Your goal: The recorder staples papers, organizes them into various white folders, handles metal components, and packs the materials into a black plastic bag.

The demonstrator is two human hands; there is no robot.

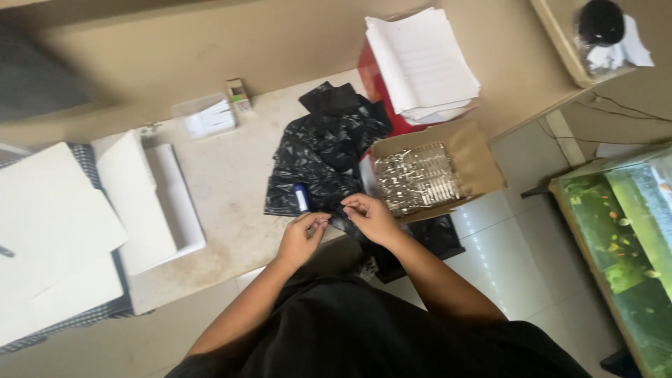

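My left hand (302, 236) and my right hand (371, 217) meet at the near edge of a beige table (231, 189). Both pinch a small thin item between their fingertips; it is too small to identify. Just beyond them lies a pile of black plastic bags (323, 150) with a small blue and white tube (302, 197) on it. To the right of my right hand, an open cardboard box (476, 157) holds rows of small shiny metal pieces (418, 178).
A stack of white paper (420, 59) rests on a red box behind the bags. White boxes and lids (140, 196) lie at left, a clear plastic container (204, 115) further back. A fish tank (623, 231) stands on the tiled floor at right.
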